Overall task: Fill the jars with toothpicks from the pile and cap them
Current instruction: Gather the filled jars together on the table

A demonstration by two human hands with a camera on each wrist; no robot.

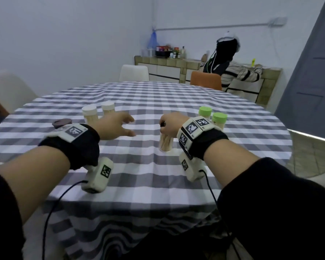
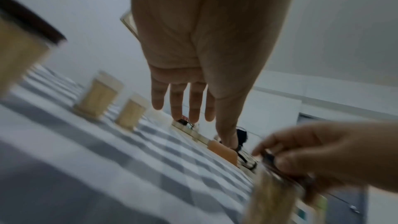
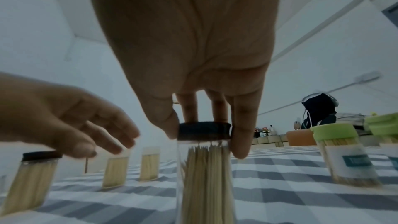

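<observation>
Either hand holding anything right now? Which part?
Right hand grips the dark cap of the toothpick jar, fingers around its rim. Left hand is open and holds nothing.

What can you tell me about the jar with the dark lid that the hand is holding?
The jar is a clear, see-through tube, probably plastic or glass, packed with pale wooden toothpicks standing on end. It stands upright on the checked tablecloth, near the middle. A dark round cap sits on its top, and the right hand grips that cap with thumb and fingers. The left hand is not touching it.
</observation>
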